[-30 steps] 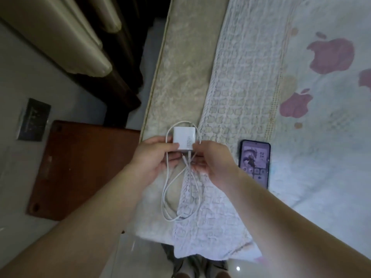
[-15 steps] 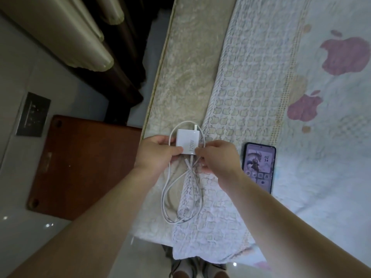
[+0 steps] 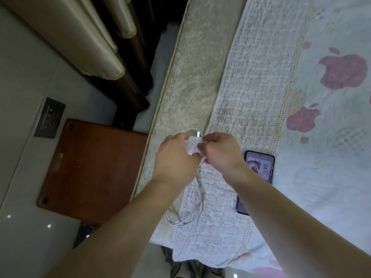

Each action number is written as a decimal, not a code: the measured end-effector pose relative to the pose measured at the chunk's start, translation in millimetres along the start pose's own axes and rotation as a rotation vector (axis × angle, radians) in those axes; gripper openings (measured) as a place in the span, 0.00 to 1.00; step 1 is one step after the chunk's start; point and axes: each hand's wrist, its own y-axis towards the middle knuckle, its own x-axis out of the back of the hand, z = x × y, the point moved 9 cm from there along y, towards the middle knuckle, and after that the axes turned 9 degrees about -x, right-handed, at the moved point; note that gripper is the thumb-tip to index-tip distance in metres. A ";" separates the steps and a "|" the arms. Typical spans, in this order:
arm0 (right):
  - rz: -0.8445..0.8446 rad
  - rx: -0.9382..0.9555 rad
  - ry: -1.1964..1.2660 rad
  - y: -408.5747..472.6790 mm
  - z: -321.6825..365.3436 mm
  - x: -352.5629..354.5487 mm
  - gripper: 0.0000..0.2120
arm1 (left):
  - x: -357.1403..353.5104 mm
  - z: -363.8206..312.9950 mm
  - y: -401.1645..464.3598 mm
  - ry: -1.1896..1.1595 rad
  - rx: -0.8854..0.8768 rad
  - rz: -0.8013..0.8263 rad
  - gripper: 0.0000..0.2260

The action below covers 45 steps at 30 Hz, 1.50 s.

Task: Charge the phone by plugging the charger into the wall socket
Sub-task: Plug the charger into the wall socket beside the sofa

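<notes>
Both hands meeting over the bed edge, at the seam between bare mattress [image 3: 192, 81] and apple-print bedsheet [image 3: 259, 93]. Left hand [image 3: 176, 157] clamped around the white charger brick [image 3: 193, 145], fingers wrapped over its left side; printed wattage text partly visible, prongs [image 3: 198, 134] pointing away from the body. Right hand [image 3: 218, 151] pinched shut on the white cable [image 3: 197, 199] right at the brick's near end. Cable looping down from the hands, slack coil resting on the sheet near the bed's foot edge, a short arc also showing above the brick. Phone [image 3: 259, 171] face up on the sheet just right of the right wrist, screen lit, lower part hidden by the forearm. Wall socket [image 3: 49, 117] on the wall at far left, well apart from the charger. Wooden bedside surface [image 3: 88, 169] between socket and bed.
</notes>
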 end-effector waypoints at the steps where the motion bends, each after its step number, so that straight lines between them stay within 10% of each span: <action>1: 0.002 0.003 -0.023 1.1 0.2 -2.2 0.07 | -3.5 4.3 1.8 0.012 0.034 0.009 0.26; 25: 0.076 -0.055 0.032 9.1 -8.2 -8.1 0.14 | -25.8 26.4 25.6 0.190 0.166 -0.032 0.33; 36: 0.209 -0.022 0.172 -6.8 11.4 4.6 0.10 | 1.8 26.1 4.2 -0.528 0.355 -0.148 0.34; 45: 0.661 0.010 0.303 -60.4 55.2 -27.7 0.10 | 51.2 17.0 -32.8 -0.914 0.339 -0.190 0.25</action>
